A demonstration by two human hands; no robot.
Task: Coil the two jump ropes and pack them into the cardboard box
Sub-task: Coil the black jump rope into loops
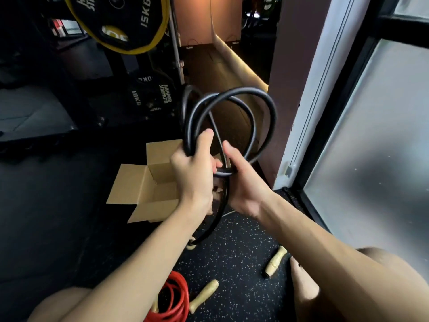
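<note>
The black jump rope (267,105) is gripped by both hands. A bundle of its loops is clasped in the curled fingers of the left hand (192,168), and the strand where the loops cross is enclosed by the right hand (243,184), just beside the left. The coil is held in the air above the open cardboard box (130,184), and a tail is seen hanging past the box's near side toward the floor (232,252). The rope is judged thick, rubbery, springy and fairly weighty, so it is likely to spring open if released. It is best held where all the loops meet. The red jump rope (176,293) is seen loosely coiled on the floor, nearer the person than the box, with wooden handles (276,261) scattered close by.
</note>
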